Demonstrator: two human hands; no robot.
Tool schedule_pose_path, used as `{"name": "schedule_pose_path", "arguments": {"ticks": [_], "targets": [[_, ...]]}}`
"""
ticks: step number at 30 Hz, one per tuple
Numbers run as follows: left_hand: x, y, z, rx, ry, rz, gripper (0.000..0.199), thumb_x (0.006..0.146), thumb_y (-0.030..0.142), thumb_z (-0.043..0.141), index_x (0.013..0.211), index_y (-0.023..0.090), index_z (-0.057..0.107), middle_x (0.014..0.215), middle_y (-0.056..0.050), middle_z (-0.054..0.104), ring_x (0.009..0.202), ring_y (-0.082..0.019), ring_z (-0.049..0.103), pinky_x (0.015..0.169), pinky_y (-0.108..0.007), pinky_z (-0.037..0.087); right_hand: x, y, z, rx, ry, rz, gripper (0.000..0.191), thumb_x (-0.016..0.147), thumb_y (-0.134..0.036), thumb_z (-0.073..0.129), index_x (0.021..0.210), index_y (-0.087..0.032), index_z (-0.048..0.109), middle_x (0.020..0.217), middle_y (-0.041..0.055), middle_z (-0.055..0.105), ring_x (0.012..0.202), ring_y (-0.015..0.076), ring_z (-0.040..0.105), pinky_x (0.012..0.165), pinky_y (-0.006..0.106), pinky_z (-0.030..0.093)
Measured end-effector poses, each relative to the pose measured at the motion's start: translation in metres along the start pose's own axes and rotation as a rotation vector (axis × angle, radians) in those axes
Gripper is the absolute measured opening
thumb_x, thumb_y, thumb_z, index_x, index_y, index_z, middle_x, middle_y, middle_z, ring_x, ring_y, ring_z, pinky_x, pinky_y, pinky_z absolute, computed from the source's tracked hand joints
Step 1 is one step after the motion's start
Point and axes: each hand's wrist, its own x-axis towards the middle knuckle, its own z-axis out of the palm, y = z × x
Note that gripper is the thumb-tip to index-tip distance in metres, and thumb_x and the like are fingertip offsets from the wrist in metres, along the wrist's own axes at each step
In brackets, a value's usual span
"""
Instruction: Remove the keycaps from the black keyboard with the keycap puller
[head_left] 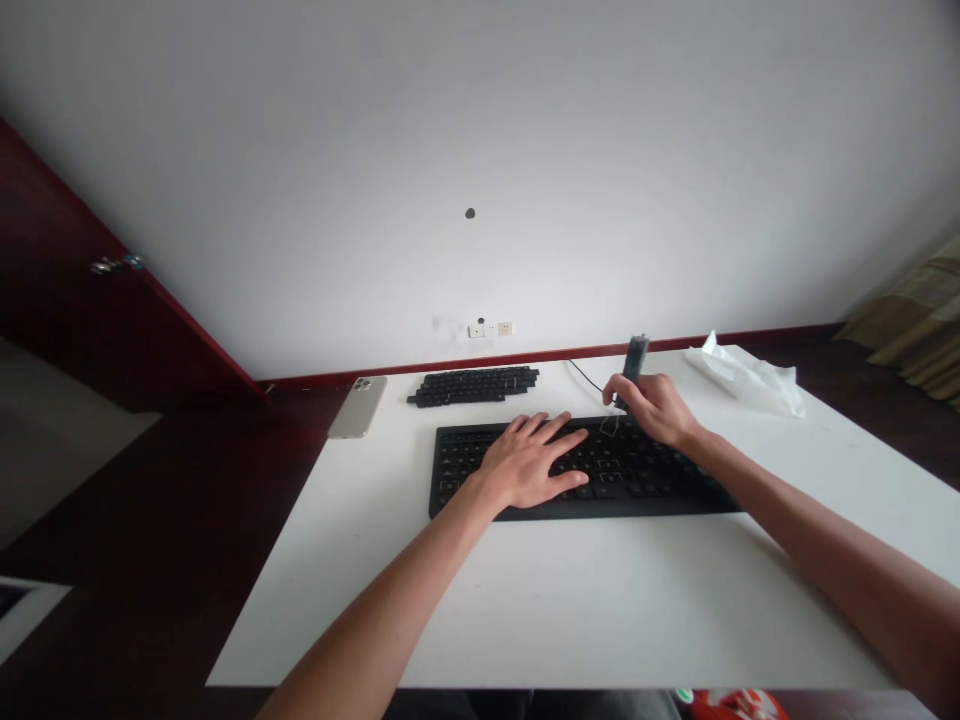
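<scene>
A black keyboard lies on the white table in front of me, with its keycaps off and the key sockets showing across much of it. My left hand rests flat on its left-middle part, fingers spread. Over the upper right part, my right hand grips a keycap puller. The puller's dark, brush-like end points up, and its thin wire loops reach down to the keyboard. Behind the keyboard, black keycaps lie grouped in rows. My right hand hides part of the tool and the keys under it.
On the far left of the white table lies a phone, camera side up. A crumpled white plastic bag is at the far right. The keyboard's cable runs off the back edge towards the wall.
</scene>
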Motion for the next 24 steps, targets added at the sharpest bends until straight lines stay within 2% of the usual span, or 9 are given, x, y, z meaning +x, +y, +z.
{"name": "schedule_pose_path", "arguments": {"ticks": [3, 6, 8, 11, 15, 20, 22, 24], "targets": [[0.001, -0.002, 0.001, -0.022, 0.012, 0.008, 0.069, 0.103, 0.072, 0.035, 0.162, 0.037, 0.037, 0.174, 0.0, 0.026, 0.157, -0.034, 0.031, 0.128, -0.056, 0.027, -0.002, 0.014, -0.004, -0.001, 0.077, 0.083, 0.048, 0.1, -0.054, 0.047, 0.076, -0.019, 0.07, 0.053, -0.0008, 0.053, 0.052, 0.0168, 0.049, 0.058, 0.032, 0.039], [0.001, -0.003, 0.0, -0.06, 0.049, 0.011, 0.065, 0.103, 0.068, 0.043, 0.159, 0.035, 0.044, 0.171, -0.002, 0.033, 0.154, -0.032, 0.036, 0.126, -0.054, 0.031, -0.003, 0.018, -0.007, -0.013, 0.108, 0.012, 0.04, 0.099, -0.051, 0.054, 0.076, -0.02, 0.065, 0.059, 0.0003, 0.058, 0.057, 0.0175, 0.053, 0.059, 0.032, 0.041], [-0.001, -0.004, -0.001, -0.093, 0.098, 0.012, 0.057, 0.104, 0.061, 0.049, 0.152, 0.031, 0.054, 0.166, -0.004, 0.042, 0.15, -0.03, 0.041, 0.124, -0.051, 0.035, -0.005, 0.016, -0.007, 0.013, 0.096, -0.045, 0.033, 0.098, -0.049, 0.058, 0.083, -0.021, 0.067, 0.068, 0.0021, 0.066, 0.064, 0.0193, 0.059, 0.061, 0.031, 0.045], [-0.004, -0.003, -0.004, -0.146, 0.18, 0.044, 0.037, 0.104, 0.048, 0.058, 0.129, 0.025, 0.071, 0.149, -0.006, 0.06, 0.144, -0.028, 0.047, 0.122, -0.048, 0.039, -0.01, 0.009, -0.003, 0.001, 0.049, -0.078, 0.024, 0.096, -0.046, 0.062, 0.096, -0.023, 0.07, 0.081, 0.0028, 0.073, 0.069, 0.0196, 0.064, 0.064, 0.031, 0.048], [-0.008, 0.003, -0.008, -0.188, 0.232, 0.13, 0.021, 0.098, 0.043, 0.069, 0.1, 0.023, 0.076, 0.134, -0.006, 0.068, 0.135, -0.027, 0.054, 0.116, -0.047, 0.044, -0.019, -0.005, 0.002, -0.085, -0.059, -0.105, 0.023, 0.098, -0.043, 0.058, 0.102, -0.025, 0.071, 0.076, 0.0005, 0.071, 0.061, 0.0172, 0.06, 0.061, 0.03, 0.047], [-0.008, 0.011, -0.006, -0.188, 0.209, 0.135, 0.039, 0.079, 0.051, 0.088, 0.099, 0.022, 0.074, 0.123, -0.006, 0.071, 0.124, -0.029, 0.059, 0.114, -0.049, 0.044, -0.024, -0.015, 0.002, -0.004, -0.234, -0.136, 0.024, 0.1, -0.038, 0.052, 0.097, -0.023, 0.07, 0.079, 0.001, 0.071, 0.068, 0.0173, 0.062, 0.065, 0.029, 0.047], [-0.008, 0.012, -0.004, -0.192, 0.21, 0.129, 0.038, 0.078, 0.049, 0.089, 0.098, 0.022, 0.074, 0.121, -0.005, 0.071, 0.121, -0.028, 0.06, 0.114, -0.048, 0.043, -0.026, -0.015, 0.001, 0.027, -0.28, -0.145, 0.02, 0.098, -0.035, 0.054, 0.103, -0.023, 0.069, 0.074, -0.0006, 0.069, 0.062, 0.016, 0.057, 0.061, 0.028, 0.044], [-0.008, 0.014, -0.003, -0.197, 0.227, 0.132, 0.028, 0.082, 0.045, 0.087, 0.095, 0.023, 0.074, 0.12, -0.004, 0.072, 0.12, -0.026, 0.061, 0.113, -0.046, 0.043, -0.027, -0.017, 0.001, 0.057, -0.325, -0.158, 0.019, 0.095, -0.032, 0.055, 0.103, -0.022, 0.068, 0.07, -0.0016, 0.066, 0.058, 0.015, 0.052, 0.058, 0.028, 0.041]]}}
